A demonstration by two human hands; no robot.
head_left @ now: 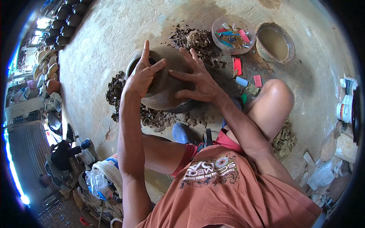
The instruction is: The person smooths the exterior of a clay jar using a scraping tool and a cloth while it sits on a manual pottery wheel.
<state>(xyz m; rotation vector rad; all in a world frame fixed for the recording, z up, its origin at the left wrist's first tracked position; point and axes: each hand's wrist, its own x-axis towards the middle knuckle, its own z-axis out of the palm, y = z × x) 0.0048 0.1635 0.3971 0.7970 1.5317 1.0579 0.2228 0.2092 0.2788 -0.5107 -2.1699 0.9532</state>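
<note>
A round grey-brown clay pot is tilted in front of me, its dark mouth toward the left. My left hand is at the mouth and grips the rim; its index finger points away from me, its thumb lies toward the pot's shoulder, and the other fingers are partly hidden. Spread across the pot's right side is my right hand, open, with its fingertips and palm edge against the clay. Under the pot a dark base shows in part, mostly hidden.
Dark clay scraps ring the pot. Beyond, at the right, stand a clear basin of small tools and a bowl of murky water. Red scraper pieces lie nearer. Stacked dark pots stand far left; a white bucket is near left.
</note>
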